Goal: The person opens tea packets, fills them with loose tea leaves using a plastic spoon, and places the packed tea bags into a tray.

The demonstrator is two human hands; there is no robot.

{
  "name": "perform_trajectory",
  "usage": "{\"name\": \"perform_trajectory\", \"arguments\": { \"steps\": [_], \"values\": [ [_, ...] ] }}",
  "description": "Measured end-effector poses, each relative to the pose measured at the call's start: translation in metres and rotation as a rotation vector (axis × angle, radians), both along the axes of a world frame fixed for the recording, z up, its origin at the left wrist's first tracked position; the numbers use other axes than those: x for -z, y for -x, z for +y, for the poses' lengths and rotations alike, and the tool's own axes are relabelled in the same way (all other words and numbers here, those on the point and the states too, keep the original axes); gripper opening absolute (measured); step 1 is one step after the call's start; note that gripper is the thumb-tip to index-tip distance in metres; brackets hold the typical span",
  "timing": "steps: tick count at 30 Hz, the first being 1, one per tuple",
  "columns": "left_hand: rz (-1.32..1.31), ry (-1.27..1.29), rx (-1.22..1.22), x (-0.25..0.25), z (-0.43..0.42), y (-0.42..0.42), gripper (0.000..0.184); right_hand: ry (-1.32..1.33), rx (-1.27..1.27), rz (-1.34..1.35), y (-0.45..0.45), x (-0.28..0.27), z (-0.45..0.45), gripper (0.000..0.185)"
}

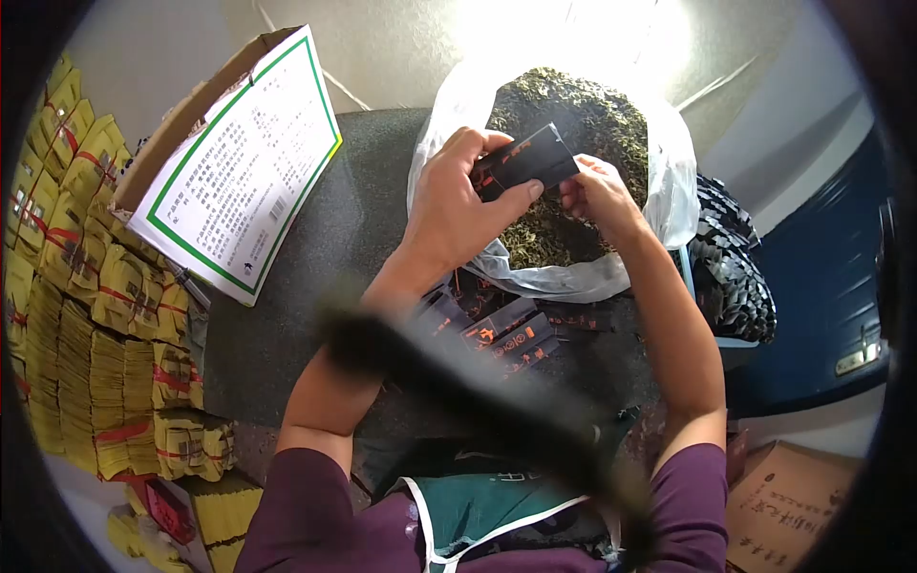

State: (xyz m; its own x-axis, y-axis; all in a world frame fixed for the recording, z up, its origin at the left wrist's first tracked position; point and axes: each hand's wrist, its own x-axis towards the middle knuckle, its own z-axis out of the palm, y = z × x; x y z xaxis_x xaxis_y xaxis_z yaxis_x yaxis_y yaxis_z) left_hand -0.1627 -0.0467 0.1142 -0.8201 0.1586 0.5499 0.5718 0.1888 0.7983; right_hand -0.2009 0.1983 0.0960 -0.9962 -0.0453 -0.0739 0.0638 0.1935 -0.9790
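Note:
A small black packet (531, 162) with orange print is held over a bag of dried, crumbled leaves (573, 100). My left hand (457, 199) grips its left side, thumb across the front and fingers behind. At the right edge of the packet, my right hand (604, 199) has its fingers curled and pinching near the corner. Whether the packet's mouth is open cannot be seen. The leaves fill a clear plastic bag (674, 186) with its rim folded outward. Below my hands, several flat black packets (511, 334) with orange print lie on the dark table (325, 239).
A printed white sign with a green border (244, 172) leans on a cardboard box (205, 110) at left. Bundled yellow packets (72, 315) are stacked beyond it. Black packets (731, 267) fill a blue bin at right. A dark blurred strap crosses the foreground.

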Motion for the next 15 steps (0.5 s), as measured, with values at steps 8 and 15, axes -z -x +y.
{"name": "perform_trajectory", "arguments": {
  "steps": [8,15],
  "values": [
    [-0.014,0.119,-0.090,0.005,0.003,0.004,0.048,0.002,0.043,0.111,-0.018,-0.052,0.029,0.017],
    [0.036,0.190,-0.132,-0.003,0.023,0.006,0.053,-0.023,-0.012,0.102,-0.039,-0.099,0.040,0.018]
  ]
}}
